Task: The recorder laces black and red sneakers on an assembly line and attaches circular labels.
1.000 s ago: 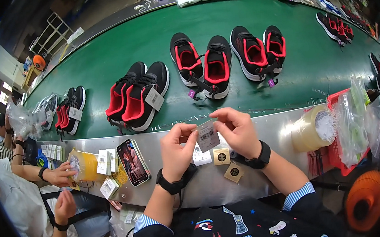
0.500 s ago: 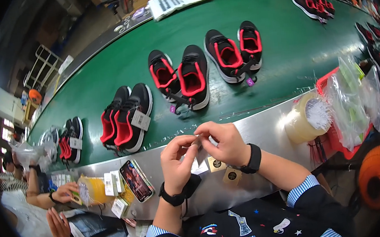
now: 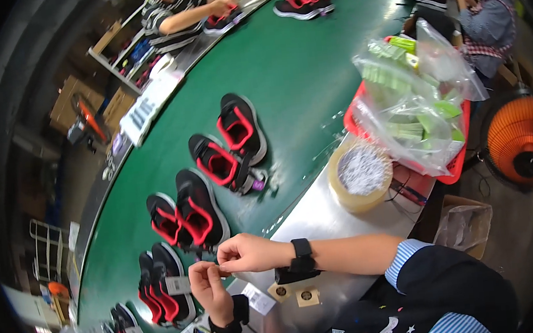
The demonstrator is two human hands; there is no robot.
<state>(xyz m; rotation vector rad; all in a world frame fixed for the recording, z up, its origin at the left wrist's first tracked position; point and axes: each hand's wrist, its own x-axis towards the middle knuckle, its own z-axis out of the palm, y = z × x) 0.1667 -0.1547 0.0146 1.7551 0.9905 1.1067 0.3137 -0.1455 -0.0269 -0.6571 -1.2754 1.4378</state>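
Observation:
My left hand (image 3: 210, 292) and my right hand (image 3: 252, 254) meet at the near edge of the green belt, fingertips pinched together. Whatever lies between them is too small or hidden to make out. Just beyond them rests a pair of black shoes with red lining (image 3: 196, 206). Farther along is another black-and-red pair (image 3: 235, 134), with a purple tag (image 3: 258, 183) at its heels. Left of my hands, a third pair (image 3: 157, 283) carries a white tag (image 3: 178, 285). On the metal ledge by my wrists are a white printed card (image 3: 258, 299) and tan square labels (image 3: 307, 297).
A roll of white plastic fasteners (image 3: 364, 168) stands on the ledge, beside a red basket (image 3: 462, 164) of bagged green packets (image 3: 410, 124). An orange fan (image 3: 521, 141) is at the right. Co-workers sit across the green belt (image 3: 307, 53) and at far right.
My view has swung to the right, so the shoes and my hands appear farther left. Both hands remain pinched together; the grey piece seen between them earlier no longer shows.

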